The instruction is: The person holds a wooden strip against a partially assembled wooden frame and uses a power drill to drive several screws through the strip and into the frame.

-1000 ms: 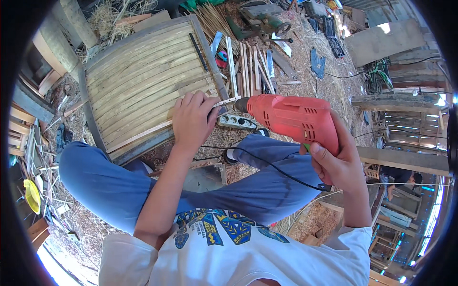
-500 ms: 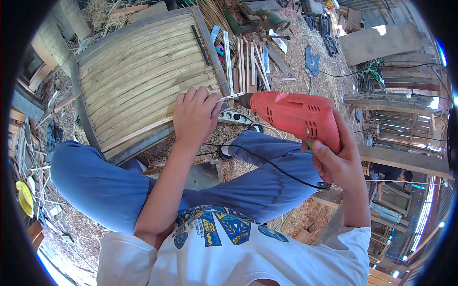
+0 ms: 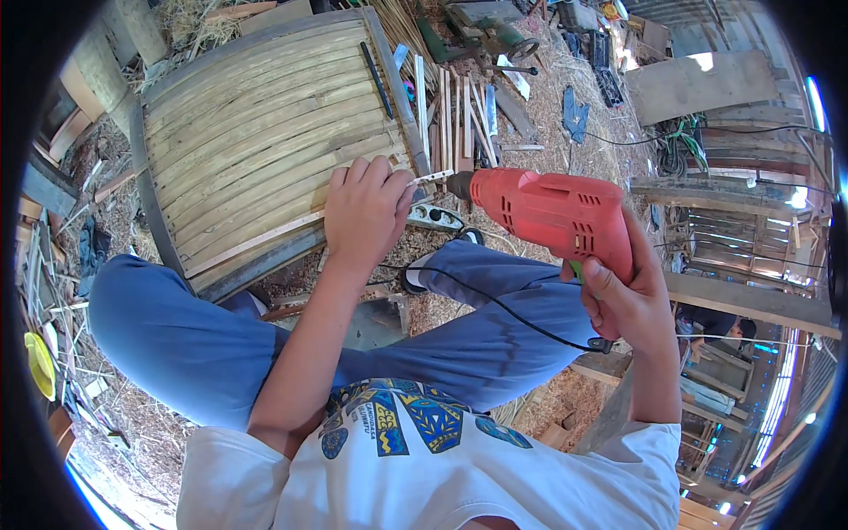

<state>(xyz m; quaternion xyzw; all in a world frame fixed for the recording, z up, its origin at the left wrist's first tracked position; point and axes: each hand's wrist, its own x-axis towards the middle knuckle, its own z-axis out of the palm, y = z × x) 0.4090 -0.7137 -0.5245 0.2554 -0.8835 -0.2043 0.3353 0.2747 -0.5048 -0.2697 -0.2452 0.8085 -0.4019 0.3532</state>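
Note:
My left hand [image 3: 367, 212] is closed over a thin wooden strip [image 3: 256, 241], pressing it along the near edge of a slatted wooden panel [image 3: 274, 132] with a dark frame. The strip's end, dotted with small dark marks or holes, pokes out past my fingers on the right. In my right hand [image 3: 629, 296] is a red power drill [image 3: 552, 212], held level by its handle. Its dark chuck points left and sits right at the strip's end; the bit itself is too small to make out. A black cord [image 3: 512, 309] trails from the handle toward the left.
A white power strip [image 3: 433, 217] lies beyond my bent legs. Several loose wooden strips [image 3: 457, 119] lie right of the panel on ground strewn with shavings. A yellow hard-hat-like object [image 3: 40, 365] is at far left. At the right, another person [image 3: 720, 324] is beyond some boards.
The view has shifted slightly. The drill and both hands keep nearly the same place relative to the strip, with the chuck still at its end.

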